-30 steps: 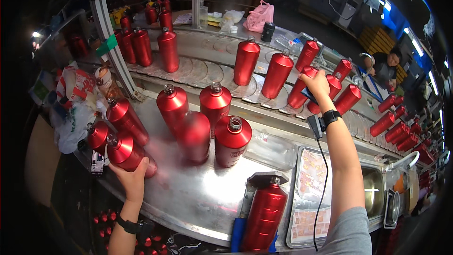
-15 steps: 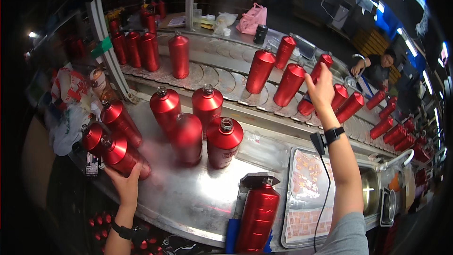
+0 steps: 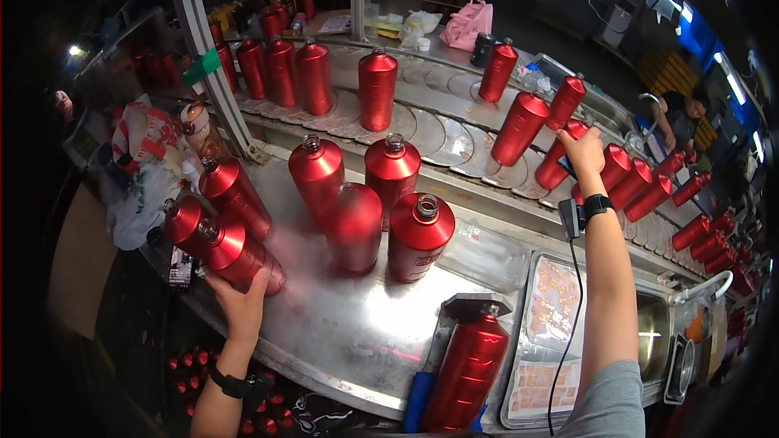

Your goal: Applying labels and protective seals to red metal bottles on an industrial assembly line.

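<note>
Red bottles (image 3: 519, 130) stand in a row on the conveyor (image 3: 434, 136) of overlapping rounded plates and in 2 groups on the metal surface (image 3: 324, 324) before it. The left hand (image 3: 239, 304) is wrapped around the lower body of the nearest bottle (image 3: 231, 250) in the left group, thumb on its right side and fingers on its left; 2 more bottles stand just behind and beside it. The right hand (image 3: 583, 154) reaches out to the conveyor and is curled over the shoulder of a standing bottle (image 3: 552, 170); its fingertips are partly hidden, so I cannot tell whether it is gripping. Each wrist wears a black band (image 3: 598, 204), and a small dark device (image 3: 570, 219) with a black cable (image 3: 556, 349) is beside the right wrist. Between the hands, 4 upright bottles (image 3: 420, 243) stand close together on the surface, the front left of them looking blurred. Nearer the person, 1 bottle (image 3: 466, 373) rests in a dark holder (image 3: 458, 307) with a blue piece (image 3: 418, 401) at its side, and a shallow tray (image 3: 518, 332) with printed sheets (image 3: 548, 304) lies to its right. Beyond the conveyor are a pink bag (image 3: 468, 23) and, at the upper right, a co-worker (image 3: 677, 122)
</note>
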A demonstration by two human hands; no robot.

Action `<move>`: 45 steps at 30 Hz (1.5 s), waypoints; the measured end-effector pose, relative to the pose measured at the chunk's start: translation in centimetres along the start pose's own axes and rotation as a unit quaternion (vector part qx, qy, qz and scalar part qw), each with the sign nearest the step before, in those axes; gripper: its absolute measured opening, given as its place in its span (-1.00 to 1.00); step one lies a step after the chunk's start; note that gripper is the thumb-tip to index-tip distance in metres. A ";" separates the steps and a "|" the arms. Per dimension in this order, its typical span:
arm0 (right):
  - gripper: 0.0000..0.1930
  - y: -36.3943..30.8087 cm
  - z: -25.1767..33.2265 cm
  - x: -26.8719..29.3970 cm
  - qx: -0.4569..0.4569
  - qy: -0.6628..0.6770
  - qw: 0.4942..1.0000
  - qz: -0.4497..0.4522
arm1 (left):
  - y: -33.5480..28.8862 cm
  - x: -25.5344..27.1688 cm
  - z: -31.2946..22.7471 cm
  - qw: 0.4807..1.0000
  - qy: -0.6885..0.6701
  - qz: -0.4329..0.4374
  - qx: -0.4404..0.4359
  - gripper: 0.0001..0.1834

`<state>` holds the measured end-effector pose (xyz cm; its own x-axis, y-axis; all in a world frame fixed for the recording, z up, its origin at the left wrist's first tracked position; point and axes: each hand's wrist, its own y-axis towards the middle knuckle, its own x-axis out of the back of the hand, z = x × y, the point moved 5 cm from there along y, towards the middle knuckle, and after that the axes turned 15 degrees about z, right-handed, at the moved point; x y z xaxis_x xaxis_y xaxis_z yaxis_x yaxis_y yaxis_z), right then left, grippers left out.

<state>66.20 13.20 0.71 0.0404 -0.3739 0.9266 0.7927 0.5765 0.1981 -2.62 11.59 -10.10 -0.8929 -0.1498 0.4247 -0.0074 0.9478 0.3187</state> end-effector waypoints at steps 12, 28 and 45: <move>-0.02 -1.4 -4.3 3.0 -0.052 -0.013 0.996 -0.077 | 0.0 0.2 1.0 1.000 0.005 0.004 0.011 0.02; -0.08 2.4 -4.4 0.1 -0.075 0.037 0.996 -0.004 | 0.2 -0.6 0.5 1.000 0.007 0.025 0.010 0.02; -0.09 -1.2 -3.8 4.5 0.057 -0.031 0.981 -0.182 | 0.5 0.3 -0.3 0.999 0.016 0.022 0.021 -0.05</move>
<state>67.76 8.10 3.44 -0.2727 -0.5279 0.8043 0.6744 0.4914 0.5512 -2.71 11.94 -9.58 -0.8775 -0.1168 0.4652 0.0111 0.9647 0.2631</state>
